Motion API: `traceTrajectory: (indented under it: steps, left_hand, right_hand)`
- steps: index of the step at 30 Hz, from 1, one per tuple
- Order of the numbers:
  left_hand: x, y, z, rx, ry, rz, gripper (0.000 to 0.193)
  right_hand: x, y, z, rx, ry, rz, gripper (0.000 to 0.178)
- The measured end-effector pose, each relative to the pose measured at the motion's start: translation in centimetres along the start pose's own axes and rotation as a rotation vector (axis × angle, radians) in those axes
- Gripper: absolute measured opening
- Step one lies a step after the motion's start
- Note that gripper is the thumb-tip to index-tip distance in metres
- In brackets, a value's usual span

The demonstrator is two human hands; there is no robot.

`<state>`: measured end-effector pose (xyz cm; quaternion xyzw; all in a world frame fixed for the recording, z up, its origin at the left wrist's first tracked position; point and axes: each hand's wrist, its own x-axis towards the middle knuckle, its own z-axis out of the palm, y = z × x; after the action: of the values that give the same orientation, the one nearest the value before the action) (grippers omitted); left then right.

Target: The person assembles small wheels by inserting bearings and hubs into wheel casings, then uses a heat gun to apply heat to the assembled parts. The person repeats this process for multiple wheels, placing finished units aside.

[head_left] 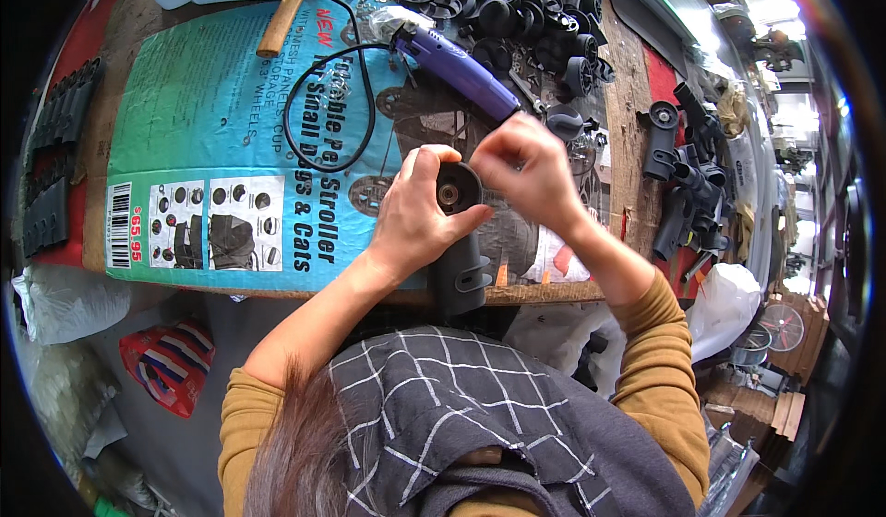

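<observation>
One dark-grey moulded plastic fitting, round cup above a tubular stem [459,277], in the left hand [411,208]: fingers and thumb closed around the cup, its hollow facing up, stem pointing toward the wearer at the bench edge.

One right hand [533,162], just right of the cup, blurred, fingers curled; whether it pinches anything cannot be told.

One purple handheld power tool [457,65], beyond the grip, near end close to the right knuckles. One looped black cable [289,115], left of the grip and farther off.

One heap of black plastic wheel parts [531,9], well beyond the grip; one cluster of black tubular fittings [688,180], well to its right.

Risks, as judged: a loosened left thumb could let the fitting tip off the edge; a careless right knuckle could knock the tool; the cable could snag the left fingers.
</observation>
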<state>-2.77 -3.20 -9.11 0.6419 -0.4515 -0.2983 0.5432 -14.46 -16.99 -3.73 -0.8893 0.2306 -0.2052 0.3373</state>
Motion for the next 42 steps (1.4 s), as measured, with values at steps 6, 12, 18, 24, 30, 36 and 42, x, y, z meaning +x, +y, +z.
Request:
traceTrajectory:
  steps: [6,12,18,24,30,36,42]
  left_hand:
    - [0.1,0.0,0.1,0.045,0.062,0.068,0.061]
    - [0.0,0.0,0.1,0.065,0.048,0.064,0.063]
    - [0.6,0.1,0.1,0.075,0.011,0.064,0.059]
    - [0.9,0.2,0.1,0.051,-0.013,0.021,0.06]
    - [0.7,-0.4,0.4,0.152,0.088,0.292,0.055]
    - [0.3,-0.4,0.9,0.113,0.134,0.307,0.031]
    - [0.3,-0.4,0.9,0.073,0.121,0.298,0.016]
  right_hand:
    - [-2.0,-2.3,2.2,0.036,-0.06,0.082,0.008]
    - [-2.0,-1.6,0.5,0.079,-0.042,0.135,0.007]
    - [4.9,8.1,-4.6,-0.528,0.285,0.128,0.01]
    - [9.7,13.9,-4.2,-0.958,0.183,-0.002,0.013]
    - [8.9,7.6,-4.4,-0.633,0.082,0.286,0.013]
    - [-0.9,-0.4,-1.6,0.59,-0.238,0.577,0.013]
    - [-0.4,-0.8,-1.2,-0.034,-0.146,0.202,0.019]
